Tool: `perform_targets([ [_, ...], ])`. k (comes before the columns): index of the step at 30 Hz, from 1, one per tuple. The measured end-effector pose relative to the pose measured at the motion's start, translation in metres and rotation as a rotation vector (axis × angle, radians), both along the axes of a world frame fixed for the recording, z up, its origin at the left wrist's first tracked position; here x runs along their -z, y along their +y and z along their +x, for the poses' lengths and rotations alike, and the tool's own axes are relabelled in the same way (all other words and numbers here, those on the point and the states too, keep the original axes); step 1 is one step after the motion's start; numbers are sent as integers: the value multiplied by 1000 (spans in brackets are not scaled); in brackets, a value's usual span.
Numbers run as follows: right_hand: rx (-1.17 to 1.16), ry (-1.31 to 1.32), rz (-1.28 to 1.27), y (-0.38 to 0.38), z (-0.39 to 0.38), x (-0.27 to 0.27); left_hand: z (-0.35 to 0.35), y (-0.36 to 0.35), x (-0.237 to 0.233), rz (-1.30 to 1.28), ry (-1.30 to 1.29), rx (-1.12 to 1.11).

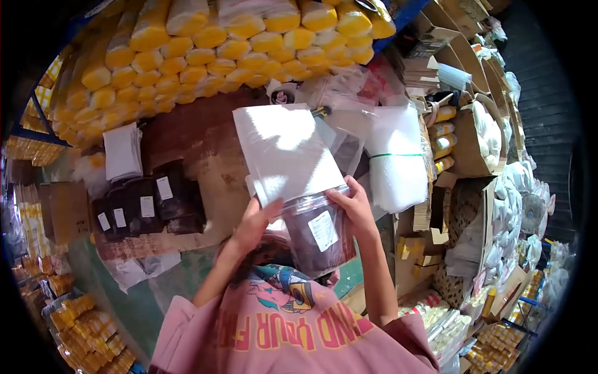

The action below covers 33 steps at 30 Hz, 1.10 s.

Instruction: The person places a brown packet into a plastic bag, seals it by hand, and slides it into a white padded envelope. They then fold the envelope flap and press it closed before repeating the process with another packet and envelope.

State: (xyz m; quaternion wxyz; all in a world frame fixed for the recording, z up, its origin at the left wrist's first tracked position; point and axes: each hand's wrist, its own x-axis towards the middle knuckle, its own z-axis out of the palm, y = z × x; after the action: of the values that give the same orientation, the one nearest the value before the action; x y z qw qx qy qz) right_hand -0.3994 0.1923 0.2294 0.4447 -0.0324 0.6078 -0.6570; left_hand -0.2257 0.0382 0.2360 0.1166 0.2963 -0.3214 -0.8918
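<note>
A clear zip bag (296, 227) with dark brown contents and a white printed label (322, 230) is held in front of my chest. My right hand (356, 209) grips its top right corner, thumb along the zip strip. At its top left corner my left hand (254, 223) is closed, with the fingertips on the bag's edge and partly hidden. Just beyond, a stack of white sheets in clear plastic (289, 153) lies on the table, its near edge meeting the bag's top.
Several dark labelled bags (146, 202) lie at the left beside a folded white stack (123, 153). A bubble-wrap roll (398, 174) with a green band lies right. Yellow-ended packs (218, 50) are piled along the back. Cardboard boxes (470, 134) crowd the right. A tape roll (282, 96) stands behind.
</note>
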Motion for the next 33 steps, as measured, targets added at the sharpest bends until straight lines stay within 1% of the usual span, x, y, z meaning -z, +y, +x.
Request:
perform_targets([
  [1,-17,15,10,-1,-1,-1,-3,1,11,-299,-76,142],
  [3,-30,44,-21,0,-2,0,-13,7,10,-153,-2,92],
  [4,9,-17,-34,2,-3,-2,-16,8,10,-82,32,67],
  [6,86,-146,-60,2,-2,-13,-17,7,13,-179,3,115],
  [11,82,-231,-40,29,-6,-13,-20,7,8,-317,-90,247],
  [14,155,-197,-15,39,-2,-15,-25,10,13,-357,-31,311],
  [15,197,-228,8,42,-3,-13,-27,9,13,-406,2,363],
  [18,230,-270,7,43,-8,-16,-30,12,13,-269,18,331],
  [21,269,-241,-35,27,-13,-16,-40,4,53,127,76,272],
  [23,315,-225,-50,10,-12,-10,-48,-14,31,33,149,263],
  [24,278,-252,-72,9,-14,3,-51,-27,25,-10,186,259],
  [25,310,-219,-101,-4,4,-3,-50,-46,40,267,99,329],
  [26,335,-189,-139,-20,19,-10,-46,-51,37,264,99,319],
  [28,182,-252,-66,-16,29,-12,-27,-51,19,217,19,299],
  [29,66,-248,-93,-10,29,-4,-18,-49,22,-10,41,277],
  [30,-57,-273,-34,-6,23,0,-11,-47,26,-17,84,260],
  [32,-172,-238,-36,-18,13,-6,-2,-43,34,-33,164,225],
  [33,-194,-162,-19,-25,10,-2,1,-44,36,-29,127,233],
])
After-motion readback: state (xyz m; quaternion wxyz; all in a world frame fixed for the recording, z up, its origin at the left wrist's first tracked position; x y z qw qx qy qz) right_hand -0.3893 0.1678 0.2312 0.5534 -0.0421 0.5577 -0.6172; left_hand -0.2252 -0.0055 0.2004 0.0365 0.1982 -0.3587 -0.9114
